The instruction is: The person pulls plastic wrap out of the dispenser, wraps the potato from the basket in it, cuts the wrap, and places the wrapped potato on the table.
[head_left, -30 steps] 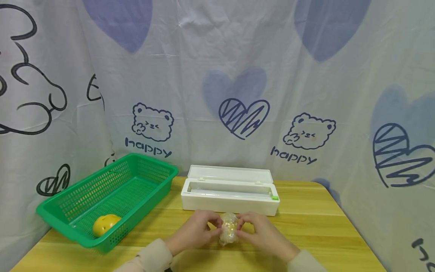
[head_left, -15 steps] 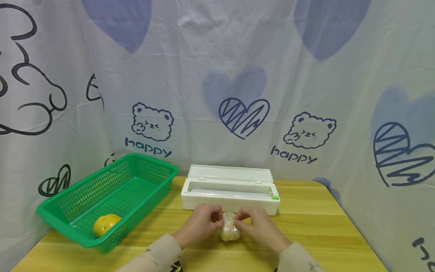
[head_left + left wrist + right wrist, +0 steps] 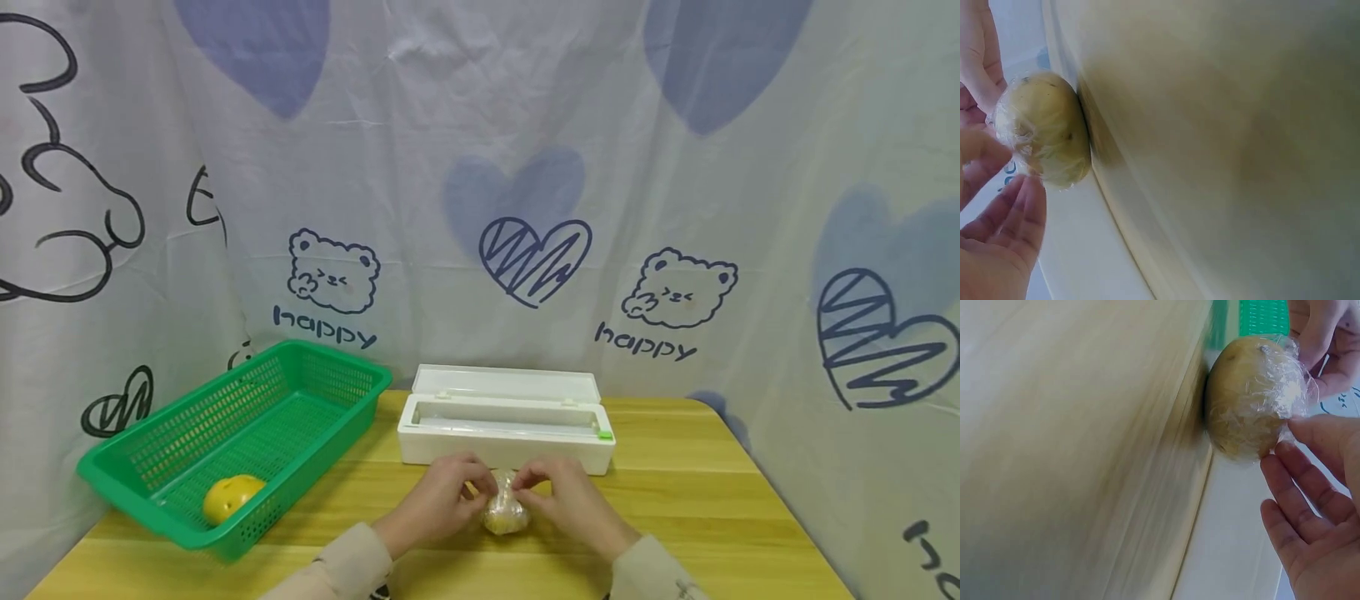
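A potato (image 3: 1241,394) wrapped in clear cling film (image 3: 1288,390) rests on the wooden table between both hands, in front of the white box. Crinkled film gathers on its upper side. My left hand (image 3: 442,500) is at its left, thumb and fingers pinching at the film; the left wrist view shows these fingertips (image 3: 1034,194) against the wrap. From the right, my right hand (image 3: 573,504) pinches the film with thumb and forefinger, the other fingers loosely bent below. In the head view the fingers partly cover the potato (image 3: 504,521).
Behind the hands stands a white cling film box (image 3: 506,450), lid (image 3: 506,384) raised, with a roll inside and a green slider at its right end. A green basket (image 3: 322,467) at the left holds an unwrapped yellow potato (image 3: 232,497). A printed curtain (image 3: 420,125) hangs behind the table.
Both hands have moved slightly toward the box and now pinch at the potato's upper side. The wrapped potato has turned a little, and its film is more gathered at the top.
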A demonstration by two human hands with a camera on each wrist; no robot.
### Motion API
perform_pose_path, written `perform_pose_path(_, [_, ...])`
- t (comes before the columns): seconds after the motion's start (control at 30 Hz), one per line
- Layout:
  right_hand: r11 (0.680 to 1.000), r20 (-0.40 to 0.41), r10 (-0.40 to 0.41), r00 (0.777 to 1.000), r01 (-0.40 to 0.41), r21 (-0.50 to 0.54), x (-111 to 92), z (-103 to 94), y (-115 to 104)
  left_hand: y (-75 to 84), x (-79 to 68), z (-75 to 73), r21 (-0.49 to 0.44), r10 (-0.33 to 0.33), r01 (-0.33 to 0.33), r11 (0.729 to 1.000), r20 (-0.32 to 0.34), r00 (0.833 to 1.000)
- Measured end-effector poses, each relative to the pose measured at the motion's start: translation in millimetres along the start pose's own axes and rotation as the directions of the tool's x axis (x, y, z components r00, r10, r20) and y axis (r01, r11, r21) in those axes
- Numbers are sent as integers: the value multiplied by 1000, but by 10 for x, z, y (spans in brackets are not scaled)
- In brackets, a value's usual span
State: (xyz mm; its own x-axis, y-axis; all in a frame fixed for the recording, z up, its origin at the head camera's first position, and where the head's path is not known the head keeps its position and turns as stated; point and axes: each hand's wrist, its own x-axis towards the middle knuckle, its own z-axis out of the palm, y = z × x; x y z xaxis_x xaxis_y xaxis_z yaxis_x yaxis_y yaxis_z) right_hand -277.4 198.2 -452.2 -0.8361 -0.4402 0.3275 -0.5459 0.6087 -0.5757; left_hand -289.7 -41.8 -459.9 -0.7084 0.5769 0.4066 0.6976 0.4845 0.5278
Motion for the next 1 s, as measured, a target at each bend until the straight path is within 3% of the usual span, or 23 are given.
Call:
perform_pose_path(0.17, [999,52,36,998,-37,28,-32,-19,10,-15,-41,-32,40,-23,20,999,86,996])
perform_pose_path(0.3, [998,77,33,997,-37,52,-38,-16,51,-57,-9,-33,44,11,-16,999,121,993])
perform_pose_path(0.63, [999,90,-3,996,-1,44,59,15,69,-154,56,-57,-55,-3,9,998,105,994])
perform_pose_path(1.0, [998,90,2,996,-8,65,46,4,81,-127,59,-48,-12,36,-35,999,99,994])
